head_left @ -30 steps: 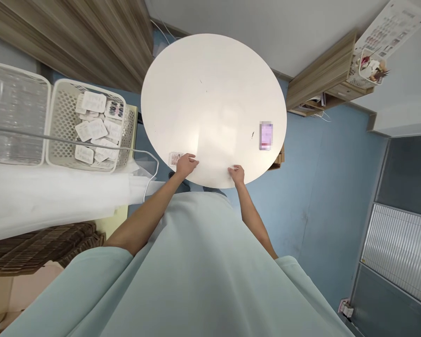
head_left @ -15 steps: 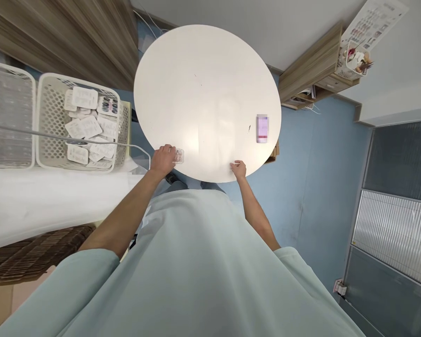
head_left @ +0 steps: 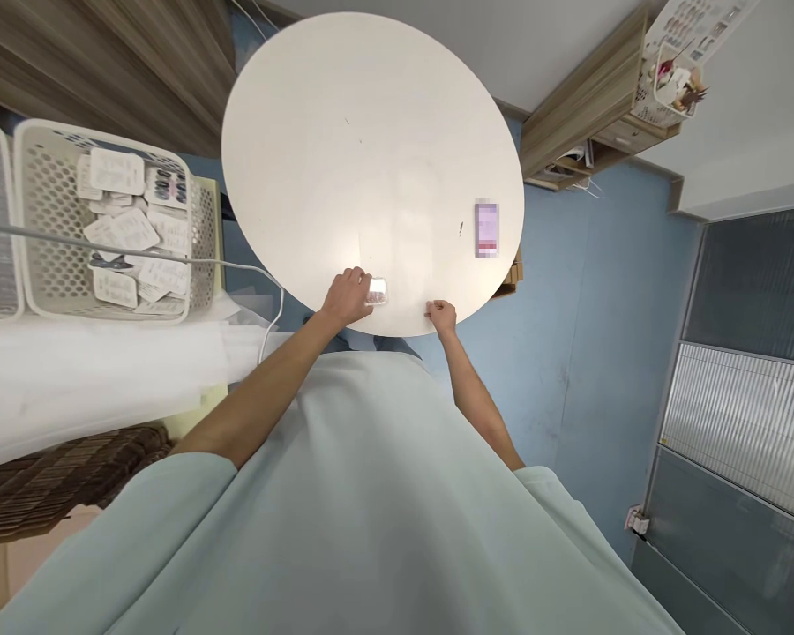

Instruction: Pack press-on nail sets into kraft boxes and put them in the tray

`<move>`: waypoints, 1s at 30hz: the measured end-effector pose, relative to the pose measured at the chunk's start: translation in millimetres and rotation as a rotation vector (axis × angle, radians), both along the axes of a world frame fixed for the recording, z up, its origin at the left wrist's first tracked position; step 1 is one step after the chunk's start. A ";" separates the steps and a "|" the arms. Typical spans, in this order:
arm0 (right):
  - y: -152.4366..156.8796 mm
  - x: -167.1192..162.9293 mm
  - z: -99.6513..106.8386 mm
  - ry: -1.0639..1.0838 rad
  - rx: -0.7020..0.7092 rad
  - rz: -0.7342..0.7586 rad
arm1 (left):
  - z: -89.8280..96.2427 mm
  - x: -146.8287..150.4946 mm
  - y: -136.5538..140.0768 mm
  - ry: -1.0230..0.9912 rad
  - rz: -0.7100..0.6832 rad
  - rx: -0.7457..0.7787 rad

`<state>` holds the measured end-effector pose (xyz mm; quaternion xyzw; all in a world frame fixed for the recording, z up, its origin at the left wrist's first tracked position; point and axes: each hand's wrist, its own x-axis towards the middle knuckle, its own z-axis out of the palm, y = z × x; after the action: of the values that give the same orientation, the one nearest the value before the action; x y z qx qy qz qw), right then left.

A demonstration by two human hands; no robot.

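Note:
My left hand (head_left: 347, 298) is closed on the edge of a small clear plastic case (head_left: 378, 292) over the near part of the round white table (head_left: 324, 176). Small pinkish or dark shapes show in the case, too tiny to name. To the right, my right hand (head_left: 443, 316) has its fingers pinched together near the table's front edge. A pale, see-through bit may be at its fingertips, but I cannot make out what it is. The two hands are apart.
A pixelated purple item (head_left: 486, 229) lies at the table's right. On the left stands a white basket (head_left: 46, 185) of white cards or packs, beside another basket (head_left: 13, 265) of clear plastic. A cable (head_left: 238, 265) crosses over them. A wooden shelf (head_left: 588, 97) stands back right.
My left hand has moved right with the clear case, closer to my right hand. My right hand's fingers have drawn into a tighter pinch. The view has shifted slightly.

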<state>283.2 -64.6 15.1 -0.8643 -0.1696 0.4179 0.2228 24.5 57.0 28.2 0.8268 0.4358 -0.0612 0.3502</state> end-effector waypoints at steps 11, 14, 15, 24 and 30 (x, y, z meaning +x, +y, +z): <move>-4.1 -0.3 3.3 0.002 -0.026 0.051 | -11.5 26.8 -13.8 0.037 -0.057 -0.011; -4.5 -4.8 14.9 -0.044 0.002 0.098 | -12.0 24.6 -16.1 0.043 -0.065 0.009; -4.5 -7.9 20.4 -0.059 0.022 0.128 | -11.9 24.7 -16.6 0.043 -0.059 0.008; 16.0 -64.1 56.3 -0.097 0.140 0.571 | -8.5 18.9 -20.8 -0.094 0.241 -0.104; 38.0 -97.0 45.0 -0.189 0.038 0.932 | 0.0 3.3 -26.0 -0.099 0.496 -0.240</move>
<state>186.2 -26.6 60.2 -0.7261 -0.5663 0.3898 0.0107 27.8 31.1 28.2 0.6495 0.5969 0.0154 0.4708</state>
